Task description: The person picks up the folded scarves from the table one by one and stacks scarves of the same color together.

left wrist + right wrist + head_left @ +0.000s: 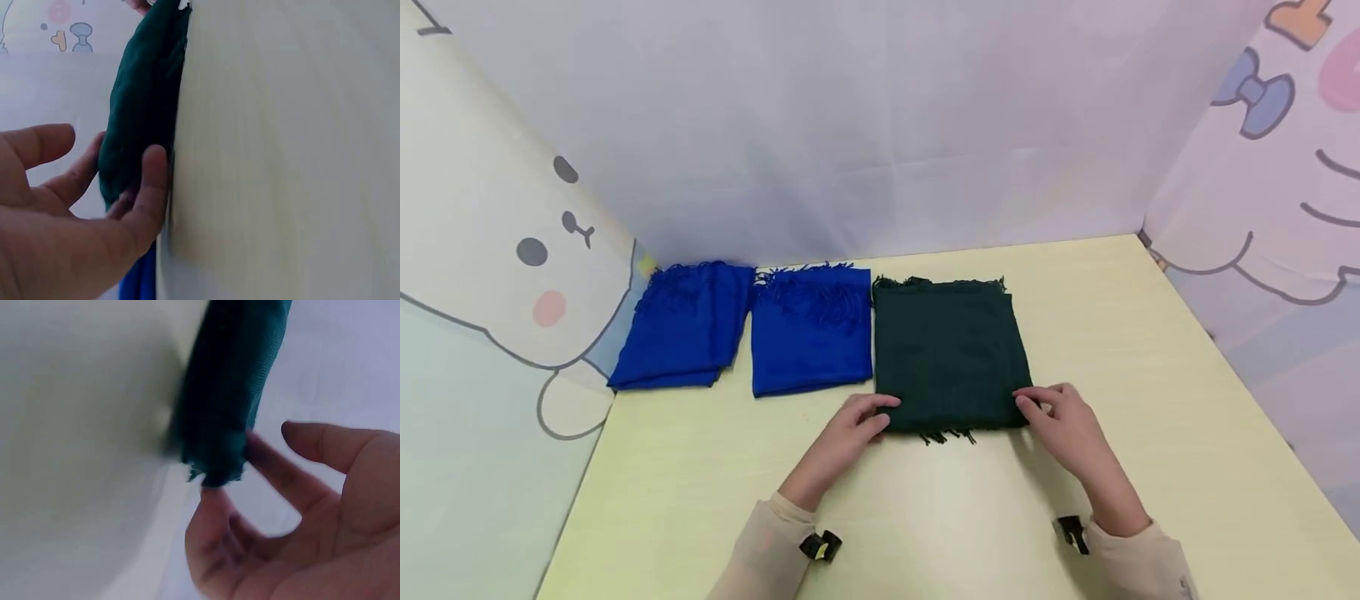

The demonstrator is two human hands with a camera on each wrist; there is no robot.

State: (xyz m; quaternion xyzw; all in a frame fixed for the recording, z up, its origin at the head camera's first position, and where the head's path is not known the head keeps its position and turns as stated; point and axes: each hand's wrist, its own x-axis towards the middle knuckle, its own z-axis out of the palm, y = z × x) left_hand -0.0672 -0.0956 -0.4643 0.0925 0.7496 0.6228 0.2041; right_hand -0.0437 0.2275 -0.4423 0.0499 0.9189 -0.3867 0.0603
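Observation:
A dark green fringed scarf [951, 350], folded into a rough square, lies on the table in the head view. My left hand [850, 425] is at its near left corner. Fingers of that hand [94, 219] lie on both faces of the folded edge in the left wrist view, the thumb apart from the cloth. At the near right corner, my right hand [1063, 425] holds the edge. The right wrist view shows this hand [281, 519] with its index finger along one face of the scarf [231, 387] and other fingers curled at the corner; its thumb stands off.
Two folded blue scarves with fringes lie left of the green one: a nearer blue scarf [812, 333] and a far-left blue scarf [681, 329]. The pale wooden table [715, 467] meets a whitish curtain [865, 125] at the back, with cartoon-printed curtains on both sides.

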